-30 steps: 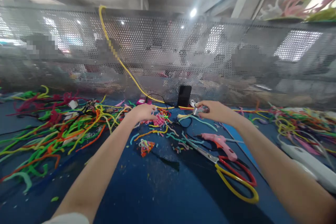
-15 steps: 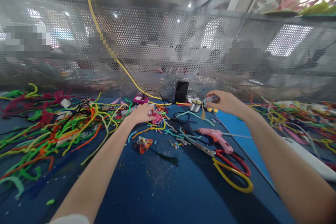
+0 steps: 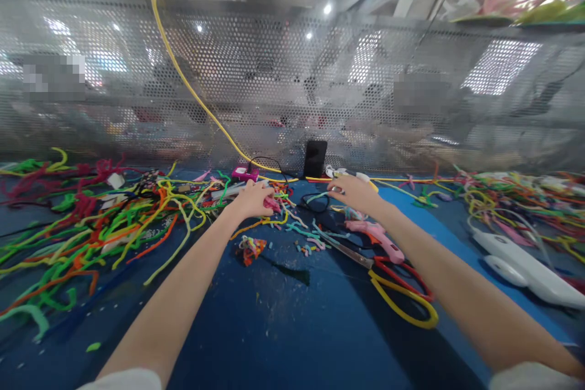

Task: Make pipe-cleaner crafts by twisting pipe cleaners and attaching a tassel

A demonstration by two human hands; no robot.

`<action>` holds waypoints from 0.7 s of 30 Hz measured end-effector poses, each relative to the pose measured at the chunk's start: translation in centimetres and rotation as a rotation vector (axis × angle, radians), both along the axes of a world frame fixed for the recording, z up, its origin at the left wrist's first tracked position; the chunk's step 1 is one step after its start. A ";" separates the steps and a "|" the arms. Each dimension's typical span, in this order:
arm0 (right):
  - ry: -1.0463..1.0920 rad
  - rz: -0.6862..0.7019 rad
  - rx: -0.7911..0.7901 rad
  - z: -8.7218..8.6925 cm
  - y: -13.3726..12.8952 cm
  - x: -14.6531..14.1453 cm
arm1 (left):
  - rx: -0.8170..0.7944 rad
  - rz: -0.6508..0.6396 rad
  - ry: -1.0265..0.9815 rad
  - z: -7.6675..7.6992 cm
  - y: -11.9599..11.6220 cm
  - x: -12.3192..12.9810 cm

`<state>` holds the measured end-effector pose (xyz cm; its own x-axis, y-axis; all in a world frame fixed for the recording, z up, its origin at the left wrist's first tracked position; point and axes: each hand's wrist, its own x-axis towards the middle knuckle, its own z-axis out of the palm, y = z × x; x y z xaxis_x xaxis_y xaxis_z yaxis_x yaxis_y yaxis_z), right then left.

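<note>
My left hand is closed, its fingers curled down at pink pipe cleaners in a small mixed pile; the fingertips are partly hidden. My right hand closes around a spool of wire by the back of the table, covering most of it. Just below that hand lies a small multicoloured ornament. Nearer me sit a pink glue gun and large scissors with red and yellow handles. Between my forearms rests an orange patterned ornament with a dark green tassel.
Tangled pipe cleaners cover the table's left side and far right. A phone leans on the perforated metal partition, near a magenta box and yellow cable. A white device lies right; cut bits lie mid-table.
My right hand has moved left and down to the wire spool, and the ornament it held now lies on the table. My left hand stays at the pile, its fingers slightly shifted.
</note>
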<state>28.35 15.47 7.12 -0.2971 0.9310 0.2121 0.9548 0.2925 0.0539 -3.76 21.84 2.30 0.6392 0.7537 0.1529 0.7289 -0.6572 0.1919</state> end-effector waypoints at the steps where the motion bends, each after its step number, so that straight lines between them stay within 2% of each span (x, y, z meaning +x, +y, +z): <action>1: -0.026 0.019 0.005 -0.4 0.4 -0.8 | -0.001 -0.005 -0.005 0.0 0.0 0.0; 4: -0.088 0.063 0.011 -1.4 1.3 -2.8 | -0.017 -0.039 -0.027 0.4 0.1 -0.3; 6: -0.096 0.076 0.037 -1.3 1.7 -3.4 | -0.044 -0.066 -0.051 0.8 0.2 -0.7; 11: 0.011 0.059 0.204 1.5 1.2 -3.2 | -0.137 -0.099 -0.172 2.3 0.5 -2.3; 13: 0.193 0.028 0.335 2.7 0.5 -3.5 | -0.184 -0.115 -0.216 2.7 0.5 -3.0; 17: 0.773 -0.071 0.629 3.8 -0.8 -5.3 | -0.254 -0.112 -0.278 3.1 0.8 -4.2; 19: 0.932 -0.094 0.622 3.9 -1.1 -6.2 | -0.264 -0.081 -0.300 3.1 1.0 -4.8; 21: 1.059 -0.085 0.536 3.9 -1.0 -7.0 | -0.274 -0.051 -0.313 3.2 1.2 -5.4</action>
<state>21.37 14.43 11.02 0.3190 0.6572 0.6829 0.6130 0.4065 -0.6775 -9.14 23.09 5.54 0.6316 0.7618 0.1442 0.5753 -0.5852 0.5715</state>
